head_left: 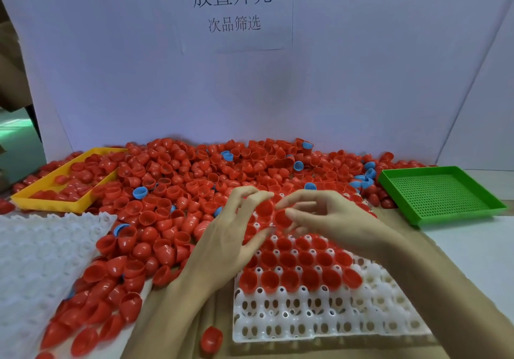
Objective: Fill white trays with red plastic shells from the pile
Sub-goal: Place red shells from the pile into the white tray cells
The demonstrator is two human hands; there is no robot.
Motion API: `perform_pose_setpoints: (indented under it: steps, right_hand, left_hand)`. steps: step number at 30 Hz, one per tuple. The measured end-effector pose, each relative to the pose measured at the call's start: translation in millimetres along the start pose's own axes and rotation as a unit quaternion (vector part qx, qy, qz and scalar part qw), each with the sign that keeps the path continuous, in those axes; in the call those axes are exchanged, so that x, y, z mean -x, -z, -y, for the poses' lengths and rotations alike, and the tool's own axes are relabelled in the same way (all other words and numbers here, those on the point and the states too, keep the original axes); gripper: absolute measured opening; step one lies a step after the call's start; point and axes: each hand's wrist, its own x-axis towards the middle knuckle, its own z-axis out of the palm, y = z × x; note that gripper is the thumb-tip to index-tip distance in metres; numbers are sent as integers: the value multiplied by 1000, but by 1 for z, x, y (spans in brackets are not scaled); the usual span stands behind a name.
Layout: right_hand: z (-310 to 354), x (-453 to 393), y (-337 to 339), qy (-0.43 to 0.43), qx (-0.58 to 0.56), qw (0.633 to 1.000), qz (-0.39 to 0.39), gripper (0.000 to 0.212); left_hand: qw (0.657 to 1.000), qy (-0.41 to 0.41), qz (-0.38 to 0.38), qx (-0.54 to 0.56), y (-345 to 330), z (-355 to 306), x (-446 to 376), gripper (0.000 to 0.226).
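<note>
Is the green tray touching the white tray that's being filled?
Apart. The head view shows the green tray lying off to the right of the white tray, with bare table surface between them.

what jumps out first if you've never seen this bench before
A huge pile of red shells, dotted with a few blue shells, spreads across the bench against the white backboard. In front, two hands work over a white tray whose far rows are already filled; the right hand pinches a red shell, the left hand beside it. A yellow tray sits far left, a green tray far right.
</note>
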Motion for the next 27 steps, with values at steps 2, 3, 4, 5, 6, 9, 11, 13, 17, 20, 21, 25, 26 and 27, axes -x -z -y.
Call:
perform_pose_setpoints:
  steps: [2,3,4,5,6,9,11,13,17,20,21,25,26,27]
  right_hand:
    - [-5,10,-7,2,-27,1000,0,24]
    - [-8,14,-9,1,-45,999,-7,26]
    - [-11,17,-10,3,-69,998,-12,28]
    - [-15,20,-11,6,-90,996,-14,31]
    - [-17,23,-11,10,-94,995,-15,33]
    - [-22,29,-7,14,-48,999,-8,37]
    - [-25,30,-4,7,-41,999,-7,39]
    - [-27,30,-2,-1,-44,999,-16,39]
    - [-30,33,-1,-4,-46,998,-39,37]
    - [-29,33,0,-3,-66,996,-64,32]
    - [-30,33,0,-9,-92,993,-67,32]
    - [-33,31,0,-31,-156,985,-65,39]
    - [-34,29,-1,-31,-152,986,-64,42]
    - [-36,28,-2,-30,-144,987,-67,44]
  left_hand:
    - [1000,-23,9,19,-3,-3,1,41]
    - [999,-25,14,34,-5,-5,2,36]
    - [999,-20,21,46,-7,-7,3,35]
    - [998,-12,31,47,-8,-9,4,39]
    - [998,-10,40,38,-9,-10,5,43]
    - [999,-12,44,2,-10,-13,7,42]
    - [1000,-5,28,0,-9,-15,7,42]
    - [1000,4,24,10,-9,-16,7,42]
    - [999,19,25,18,-10,-16,7,42]
    - [999,39,2,1,-8,-14,7,45]
    - [999,42,-11,-8,-6,-13,7,44]
    - [997,64,-34,-39,-1,-10,5,39]
    - [996,68,-37,-43,0,-8,5,38]
    - [996,70,-37,-46,0,-7,4,38]
